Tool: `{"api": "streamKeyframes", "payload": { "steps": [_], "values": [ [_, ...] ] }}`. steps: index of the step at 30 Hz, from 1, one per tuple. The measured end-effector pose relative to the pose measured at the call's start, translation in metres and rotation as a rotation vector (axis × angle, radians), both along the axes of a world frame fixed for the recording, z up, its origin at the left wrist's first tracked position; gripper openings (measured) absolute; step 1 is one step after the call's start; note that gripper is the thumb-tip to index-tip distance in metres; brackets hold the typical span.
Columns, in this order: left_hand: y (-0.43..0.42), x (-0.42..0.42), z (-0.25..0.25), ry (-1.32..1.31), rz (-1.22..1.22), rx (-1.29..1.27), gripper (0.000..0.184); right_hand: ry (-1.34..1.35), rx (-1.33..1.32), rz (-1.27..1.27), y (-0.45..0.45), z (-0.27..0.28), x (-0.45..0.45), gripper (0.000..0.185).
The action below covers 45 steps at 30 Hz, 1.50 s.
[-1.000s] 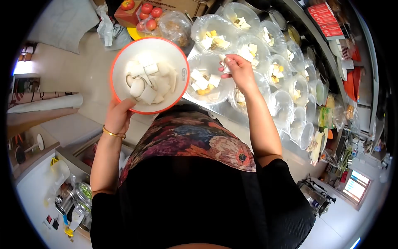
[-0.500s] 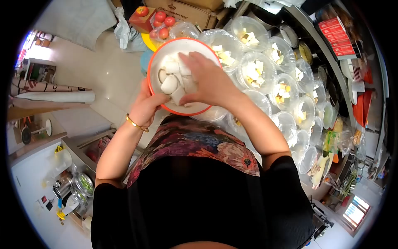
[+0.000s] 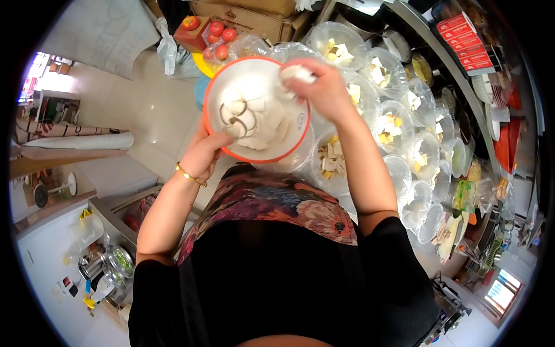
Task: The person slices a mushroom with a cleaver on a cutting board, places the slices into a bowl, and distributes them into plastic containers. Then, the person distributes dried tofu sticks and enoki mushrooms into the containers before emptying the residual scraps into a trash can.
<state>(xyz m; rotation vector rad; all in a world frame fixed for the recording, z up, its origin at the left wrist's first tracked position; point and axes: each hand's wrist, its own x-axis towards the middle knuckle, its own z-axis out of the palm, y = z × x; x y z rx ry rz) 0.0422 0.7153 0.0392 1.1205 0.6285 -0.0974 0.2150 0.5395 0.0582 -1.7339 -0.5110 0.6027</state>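
My left hand grips the near-left rim of a white bowl with an orange-red edge, thumb over the rim. Inside lie several white food pieces, a few with dark curved edges; their kind is unclear. Over the far-right rim, my right hand is closed around white food pieces, slightly blurred. To the right stand several clear bag-lined bowls holding white and yellow chunks. One bag-lined bowl, close to my apron, contains pale and yellowish cubes.
Red tomatoes sit beyond the bowl, near a cardboard box. Pots and a metal shelf edge border the right side. Tiled floor shows at left, with a counter holding metal bowls at lower left.
My right hand has lifted out of the bowl and moved right to its rim with white pieces in it. Fewer pieces lie in the bowl, which my left hand still holds.
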Motion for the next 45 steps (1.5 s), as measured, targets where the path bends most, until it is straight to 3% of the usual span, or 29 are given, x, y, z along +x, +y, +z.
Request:
{"api": "streamKeyframes", "payload": {
  "steps": [2, 5, 8, 10, 11, 12, 13, 14, 16, 19, 22, 25, 33, 35, 39, 40, 43, 45],
  "values": [
    [0.003, -0.007, 0.003, 0.004, 0.045, 0.019, 0.059, 0.0, -0.034, -0.14, -0.009, -0.004, 0.026, 0.029],
    [0.013, -0.017, -0.001, 0.022, 0.084, 0.04, 0.059, -0.547, -0.345, -0.096, -0.019, -0.072, 0.058, 0.032],
    [0.009, -0.016, 0.006, 0.007, 0.11, 0.062, 0.06, -0.424, -0.249, -0.289, -0.015, -0.037, 0.033, 0.037],
    [0.007, -0.015, 0.01, 0.008, 0.095, 0.091, 0.061, -0.146, -0.079, 0.043, 0.0, -0.015, -0.001, 0.039],
    [0.006, -0.014, 0.009, 0.017, 0.072, 0.108, 0.062, -0.142, -0.053, 0.242, 0.008, -0.004, -0.022, 0.054],
    [0.003, -0.012, 0.009, 0.023, 0.048, 0.124, 0.062, -0.571, -0.098, 0.305, 0.015, -0.019, -0.035, 0.081],
    [-0.003, -0.008, 0.01, 0.002, 0.065, 0.106, 0.063, -0.818, -0.316, 0.348, 0.019, -0.021, -0.046, 0.102],
    [-0.011, -0.004, 0.013, -0.018, 0.079, 0.086, 0.064, -0.822, -0.319, 0.361, 0.022, -0.032, -0.05, 0.104],
    [-0.018, 0.002, 0.015, -0.044, 0.073, 0.071, 0.066, -0.59, -0.37, 0.385, 0.024, -0.025, -0.054, 0.098],
    [-0.018, 0.005, 0.01, -0.038, 0.021, 0.065, 0.068, -0.453, -0.27, 0.342, 0.02, -0.036, -0.053, 0.073],
    [-0.022, 0.012, 0.008, -0.025, -0.009, 0.029, 0.067, -0.551, -0.174, 0.301, 0.015, -0.037, -0.049, 0.044],
    [-0.03, 0.022, 0.015, -0.006, -0.012, -0.007, 0.064, -0.707, -0.239, 0.254, 0.011, -0.027, -0.038, 0.03],
    [-0.034, 0.036, 0.0, -0.025, -0.093, 0.001, 0.062, -0.835, -0.111, 0.25, -0.012, -0.027, -0.006, 0.033],
    [-0.044, 0.038, 0.009, -0.028, -0.056, 0.006, 0.052, -0.815, -0.104, 0.183, -0.014, -0.026, -0.003, 0.032],
    [-0.041, 0.037, -0.001, -0.027, -0.042, -0.017, 0.046, -0.618, 0.155, -0.004, -0.028, -0.012, 0.022, 0.029],
    [-0.042, 0.036, 0.001, -0.028, -0.015, -0.018, 0.046, -0.262, 0.298, -0.125, -0.032, -0.014, 0.033, 0.025],
    [-0.043, 0.033, 0.003, -0.021, 0.05, -0.01, 0.045, -0.134, 0.257, -0.515, -0.055, -0.011, 0.094, 0.032],
    [-0.036, 0.026, 0.001, 0.005, 0.058, 0.005, 0.045, -0.151, 0.208, -0.492, -0.07, -0.041, 0.143, 0.036]
  ]
}}
